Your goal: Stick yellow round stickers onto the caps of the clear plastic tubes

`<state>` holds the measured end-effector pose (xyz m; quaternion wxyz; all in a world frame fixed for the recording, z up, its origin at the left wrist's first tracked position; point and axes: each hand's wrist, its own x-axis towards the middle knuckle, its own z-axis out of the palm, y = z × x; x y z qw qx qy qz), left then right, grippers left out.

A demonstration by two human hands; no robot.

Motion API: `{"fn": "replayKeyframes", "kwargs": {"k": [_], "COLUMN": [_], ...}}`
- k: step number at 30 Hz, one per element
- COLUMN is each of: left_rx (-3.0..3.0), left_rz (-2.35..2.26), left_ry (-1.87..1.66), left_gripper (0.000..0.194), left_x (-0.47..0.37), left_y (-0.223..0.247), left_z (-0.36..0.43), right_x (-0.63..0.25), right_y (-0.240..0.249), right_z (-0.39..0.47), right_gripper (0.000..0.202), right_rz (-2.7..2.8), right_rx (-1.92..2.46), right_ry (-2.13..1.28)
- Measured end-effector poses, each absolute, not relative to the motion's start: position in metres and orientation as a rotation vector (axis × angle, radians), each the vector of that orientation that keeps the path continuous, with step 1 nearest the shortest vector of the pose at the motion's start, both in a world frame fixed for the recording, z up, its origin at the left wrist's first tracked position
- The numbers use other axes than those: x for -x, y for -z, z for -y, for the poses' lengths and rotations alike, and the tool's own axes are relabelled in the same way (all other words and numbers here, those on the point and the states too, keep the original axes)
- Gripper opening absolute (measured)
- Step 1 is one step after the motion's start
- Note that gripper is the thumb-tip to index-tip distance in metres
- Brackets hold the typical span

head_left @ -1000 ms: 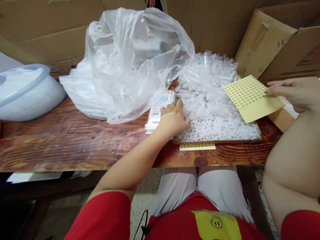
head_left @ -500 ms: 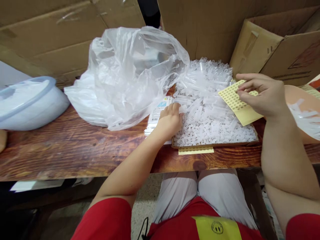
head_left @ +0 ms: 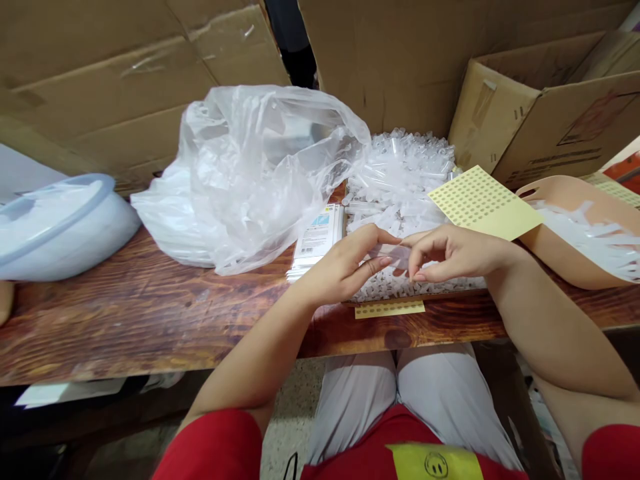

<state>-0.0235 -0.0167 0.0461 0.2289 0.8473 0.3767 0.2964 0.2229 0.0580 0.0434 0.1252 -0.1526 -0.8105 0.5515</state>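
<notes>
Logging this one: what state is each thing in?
Left hand: pinching a translucent piece.
Right hand: curled beside that piece, grip unclear.
Upper yellow sheet: dotted on part, elsewhere bare.
Lower yellow sheet: partly covered.
Plastic bag: open, crumpled.
Blue-rimmed basin: holding white contents.
Tan container: uncovered, holding strips.
Rear-right cardboard box: open.
Card stack: slightly fanned.
Cardboard tray: heaped.

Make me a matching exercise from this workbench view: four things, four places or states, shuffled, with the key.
1. Translucent piece
2. Large dotted sheet
3. Printed cards
4. Blue-rimmed basin

A. Stacked, beside the plastic bag
B. At the picture's left edge
C. Held in the left hand
D. Yellow

Pairs: 1-C, 2-D, 3-A, 4-B
</notes>
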Motion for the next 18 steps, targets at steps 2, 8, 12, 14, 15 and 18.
{"fn": "replayKeyframes", "kwargs": {"k": [2, 8, 12, 14, 15, 18], "left_rx": [-2.232, -1.432, -1.203, -1.162, -1.149, -1.164], "left_rz": [-1.033, -0.905, -0.891, -0.91, -0.903, -0.851], "left_ry": [-0.895, -1.327, -1.305, -1.413, -1.477, -1.559], "left_gripper": [0.025, 0.054, 0.052, 0.046, 0.043, 0.039], "left_x": [0.022, 0.005, -0.008, -0.009, -0.008, -0.002], "left_y": [-0.041, -0.018, -0.01, -0.011, -0.012, -0.016], "left_z": [0.015, 0.006, 0.008, 0.008, 0.007, 0.004], "right_x": [-0.219, -0.197, -0.183, -0.182, -0.182, -0.188], "right_y": [-0.039, -0.032, -0.026, -0.025, -0.025, -0.027], "right_z": [-0.056, -0.042, -0.033, -0.032, -0.033, -0.034], "right_gripper": [0.009, 0.019, 0.025, 0.02, 0.016, 0.002], "right_rz": [2.269, 1.757, 1.644, 1.762, 1.834, 1.931], "right_rx": [0.468, 0.448, 0.516, 0.534, 0.522, 0.462], "right_ry": [-1.774, -1.996, -1.927, -1.815, -1.719, -1.32]}}
